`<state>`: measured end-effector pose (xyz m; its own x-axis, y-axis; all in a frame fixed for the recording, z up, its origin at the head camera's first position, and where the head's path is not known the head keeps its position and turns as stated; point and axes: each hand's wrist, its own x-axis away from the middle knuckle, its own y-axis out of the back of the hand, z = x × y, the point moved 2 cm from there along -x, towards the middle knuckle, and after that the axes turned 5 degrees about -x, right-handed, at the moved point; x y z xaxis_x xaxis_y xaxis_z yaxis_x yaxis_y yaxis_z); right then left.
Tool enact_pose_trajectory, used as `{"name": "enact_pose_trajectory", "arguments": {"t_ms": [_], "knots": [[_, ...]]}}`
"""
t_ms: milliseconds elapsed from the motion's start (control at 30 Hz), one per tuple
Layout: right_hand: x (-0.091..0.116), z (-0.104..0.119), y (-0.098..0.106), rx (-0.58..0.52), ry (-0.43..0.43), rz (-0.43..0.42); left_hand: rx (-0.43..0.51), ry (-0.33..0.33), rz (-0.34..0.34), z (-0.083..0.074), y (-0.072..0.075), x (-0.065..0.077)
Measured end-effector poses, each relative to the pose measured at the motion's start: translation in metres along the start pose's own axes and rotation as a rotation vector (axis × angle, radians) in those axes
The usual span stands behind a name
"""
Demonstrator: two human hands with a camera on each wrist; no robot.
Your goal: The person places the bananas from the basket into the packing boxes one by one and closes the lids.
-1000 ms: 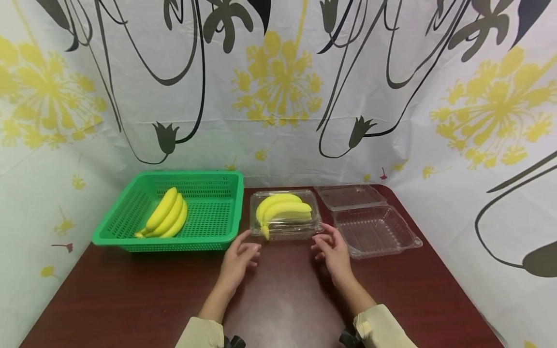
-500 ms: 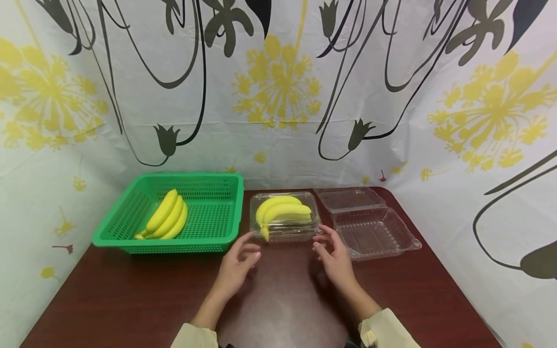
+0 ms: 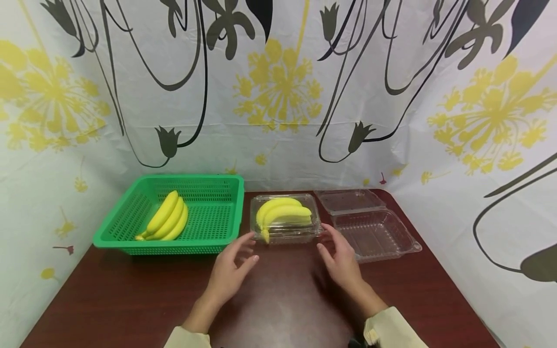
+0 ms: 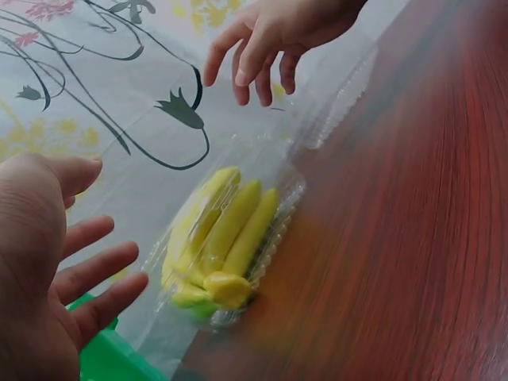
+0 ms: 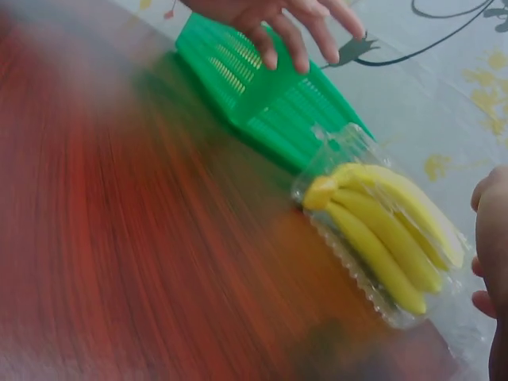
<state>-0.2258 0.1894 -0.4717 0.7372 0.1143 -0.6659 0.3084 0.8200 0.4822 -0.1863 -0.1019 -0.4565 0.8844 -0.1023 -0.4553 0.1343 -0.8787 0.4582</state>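
Note:
A clear plastic clamshell box (image 3: 285,234) with its lid down stands at the middle back of the table, holding a bunch of yellow bananas (image 3: 285,212). My left hand (image 3: 228,268) is by the box's front left corner, fingers relaxed and thumb spread away. My right hand (image 3: 341,256) is by the front right corner, its fingertips right at the edge in the head view. Neither hand grips anything. In the left wrist view, the loosely spread fingers of the left hand (image 4: 71,262) are apart from the box. The right wrist view shows only part of the right hand (image 5: 494,238).
At the left, a green plastic basket (image 3: 174,245) holds another bunch of bananas (image 3: 167,216). Right of the boxed bananas lies a second clear clamshell (image 3: 374,232), lid folded back. A patterned cloth (image 3: 278,159) hangs behind the dark red wooden table (image 3: 278,299).
My left hand has shifted slightly left and toward me, its thumb spreading from the fingers. My right hand has opened a little wider. The box and bananas have stayed in place.

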Motion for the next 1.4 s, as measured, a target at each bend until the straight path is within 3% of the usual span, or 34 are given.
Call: {"name": "enact_pose_trajectory", "arguments": {"t_ms": [200, 400, 733, 1000, 1400], "knots": [[0.0, -0.01, 0.008, 0.162, 0.118, -0.076, -0.132, -0.099, -0.027, 0.002, 0.012, -0.002], [-0.005, -0.024, 0.021, 0.206, 0.152, -0.105, -0.236, -0.191, -0.05, 0.007, 0.026, -0.005], [-0.018, -0.049, 0.052, 0.288, 0.097, -0.064, -0.312, -0.257, -0.093, 0.015, 0.038, 0.0], [-0.028, -0.065, 0.071, 0.352, 0.05, -0.043, -0.362, -0.338, -0.14, 0.023, 0.052, -0.005], [-0.028, -0.09, 0.095, 0.444, -0.018, -0.022, -0.437, -0.363, -0.205, 0.045, 0.084, -0.009]]}}
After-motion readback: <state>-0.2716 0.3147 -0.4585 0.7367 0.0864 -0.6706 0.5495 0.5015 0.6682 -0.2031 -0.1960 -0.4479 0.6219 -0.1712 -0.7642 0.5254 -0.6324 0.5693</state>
